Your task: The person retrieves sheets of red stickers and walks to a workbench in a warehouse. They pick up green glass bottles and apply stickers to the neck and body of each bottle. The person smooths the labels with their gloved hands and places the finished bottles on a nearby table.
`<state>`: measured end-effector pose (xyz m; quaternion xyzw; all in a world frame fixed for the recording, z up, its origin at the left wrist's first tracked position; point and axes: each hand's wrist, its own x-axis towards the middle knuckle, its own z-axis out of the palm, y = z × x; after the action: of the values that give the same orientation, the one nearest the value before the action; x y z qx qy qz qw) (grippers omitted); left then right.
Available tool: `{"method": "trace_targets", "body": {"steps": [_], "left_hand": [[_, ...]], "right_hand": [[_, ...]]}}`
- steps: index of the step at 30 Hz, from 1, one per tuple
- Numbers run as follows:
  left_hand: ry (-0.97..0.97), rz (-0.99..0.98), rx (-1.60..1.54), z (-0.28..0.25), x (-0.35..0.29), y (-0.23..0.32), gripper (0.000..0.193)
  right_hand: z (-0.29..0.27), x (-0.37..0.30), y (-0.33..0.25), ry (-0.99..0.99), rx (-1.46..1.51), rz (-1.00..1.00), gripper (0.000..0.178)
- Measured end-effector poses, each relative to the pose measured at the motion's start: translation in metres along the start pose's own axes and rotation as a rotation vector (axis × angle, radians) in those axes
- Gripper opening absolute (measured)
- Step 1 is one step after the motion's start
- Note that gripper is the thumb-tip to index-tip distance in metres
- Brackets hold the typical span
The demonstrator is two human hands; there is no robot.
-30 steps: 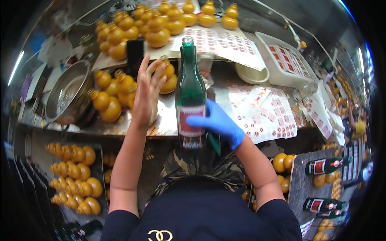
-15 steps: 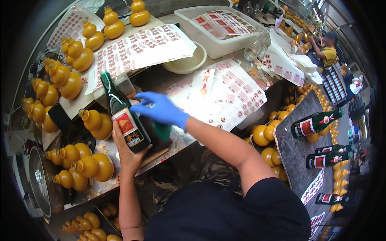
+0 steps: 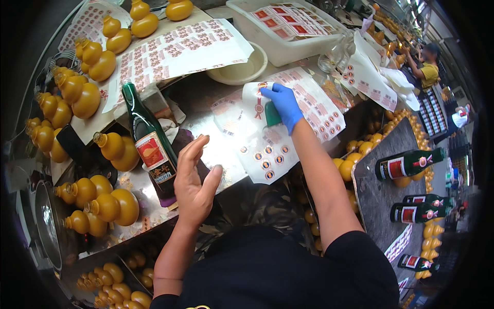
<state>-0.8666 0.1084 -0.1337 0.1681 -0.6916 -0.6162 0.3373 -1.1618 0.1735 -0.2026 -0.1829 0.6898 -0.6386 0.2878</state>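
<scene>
Upright on the bench, slightly tilted in the picture, stands a green glass bottle [image 3: 140,117] with a red and black label. My bare left hand [image 3: 194,188] is open just right of its base, fingers spread and holding nothing. My right hand [image 3: 283,108], in a blue glove, pinches a small white backing sheet [image 3: 252,95] bearing a red ribbon-shaped sticker [image 3: 259,105]. Under that palm shows a flat green piece [image 3: 271,115], apparently tucked in the hand; its kind is unclear. Larger sticker sheets [image 3: 314,100] lie beneath.
Amber gourd-shaped bottles [image 3: 85,98] crowd the left side. Behind are a label sheet [image 3: 180,49], a cream bowl [image 3: 239,72] and a white plastic tub [image 3: 283,54]. Labelled green bottles [image 3: 406,165] stand on a dark board at right. A person in yellow [image 3: 429,74] works far right.
My left hand has let go of the bottle, which now rests on the bench. My gloved right hand has moved right onto the ribbon sticker's sheet and taken hold of it.
</scene>
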Motion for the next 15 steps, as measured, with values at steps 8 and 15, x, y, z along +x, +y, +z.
{"method": "trace_targets", "body": {"steps": [8, 15], "left_hand": [[-0.006, -0.375, -0.587, 0.009, 0.044, -0.011, 0.051], [0.064, -0.29, -0.534, 0.005, 0.053, 0.008, 0.029]], "right_hand": [[0.033, -0.104, -0.056, -0.551, -0.009, -0.169, 0.025], [0.027, -0.108, -0.045, -0.572, -0.182, -0.177, 0.024]]}}
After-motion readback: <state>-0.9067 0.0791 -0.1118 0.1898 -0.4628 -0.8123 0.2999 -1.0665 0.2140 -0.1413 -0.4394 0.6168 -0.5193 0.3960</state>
